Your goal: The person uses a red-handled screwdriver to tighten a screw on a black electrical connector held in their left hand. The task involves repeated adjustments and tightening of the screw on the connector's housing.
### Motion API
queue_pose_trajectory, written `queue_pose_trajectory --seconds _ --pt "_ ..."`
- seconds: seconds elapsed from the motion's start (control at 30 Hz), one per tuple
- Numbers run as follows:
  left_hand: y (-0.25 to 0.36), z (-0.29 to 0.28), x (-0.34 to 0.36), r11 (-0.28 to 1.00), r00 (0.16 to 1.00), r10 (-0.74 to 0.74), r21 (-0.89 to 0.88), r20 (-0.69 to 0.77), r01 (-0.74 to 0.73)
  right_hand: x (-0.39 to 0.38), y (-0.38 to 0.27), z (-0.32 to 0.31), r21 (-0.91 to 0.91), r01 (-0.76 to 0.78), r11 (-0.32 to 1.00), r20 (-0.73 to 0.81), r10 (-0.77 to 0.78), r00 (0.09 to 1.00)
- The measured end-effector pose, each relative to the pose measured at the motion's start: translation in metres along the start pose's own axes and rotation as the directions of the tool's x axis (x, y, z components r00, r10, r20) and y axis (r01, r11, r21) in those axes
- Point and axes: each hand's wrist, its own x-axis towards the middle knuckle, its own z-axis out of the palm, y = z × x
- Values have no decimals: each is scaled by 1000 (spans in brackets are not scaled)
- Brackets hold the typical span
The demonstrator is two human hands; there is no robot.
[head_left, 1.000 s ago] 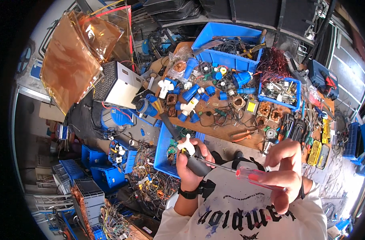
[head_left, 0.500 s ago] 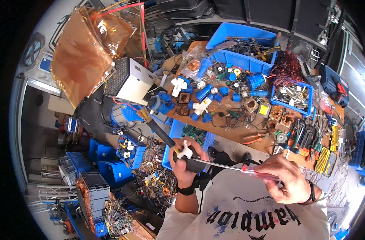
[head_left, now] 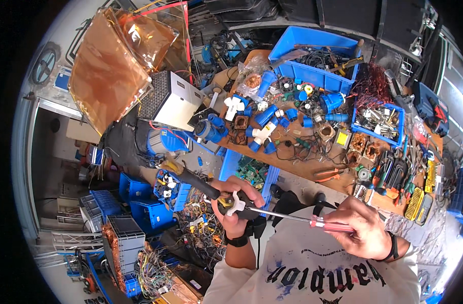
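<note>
My left hand (head_left: 234,228) is closed around a dark, rounded part with a white forked piece (head_left: 236,203) on it. I cannot make out exactly what this part is. A thick black rod-like piece (head_left: 200,185) sticks out from it toward the upper left, with a blurred yellowish end. My right hand (head_left: 362,230) grips a screwdriver (head_left: 287,217) by its clear, reddish handle. Its long metal shaft points left, and the tip meets the dark part beside my left fingers. Whether the tip sits in a screw is hidden.
A wooden bench (head_left: 297,156) ahead carries blue and white connectors, orange-handled pliers (head_left: 327,176) and several hand tools. On it stand a large blue bin (head_left: 312,78) and a small blue tray (head_left: 376,133). A blue crate of green circuit boards (head_left: 249,171) and tangled wires (head_left: 198,228) lie lower left.
The whole view has shifted slightly. In my left hand the dark part has turned, and its black rod has swung lower and farther left. The screwdriver stays against the part.
</note>
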Motion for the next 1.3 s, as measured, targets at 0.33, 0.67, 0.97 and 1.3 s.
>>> queue_pose_trajectory --seconds 0.33,0.67,0.97,1.3 --pt "4 3 -2 1000 999 3 -27 -38 -4 3 -1 -1 -87 -44 995 95 52 994" --pt "4 -2 -2 997 999 43 63 2 -43 7 -3 6 -122 86 989 -85 -96 992" --pt "3 3 -3 999 999 33 36 -24 -33 7 -8 5 1 -28 1000 -79 28 997" --pt "2 5 -3 999 999 21 47 -29 -20 10 -3 -2 -195 203 960 -81 -222 972"
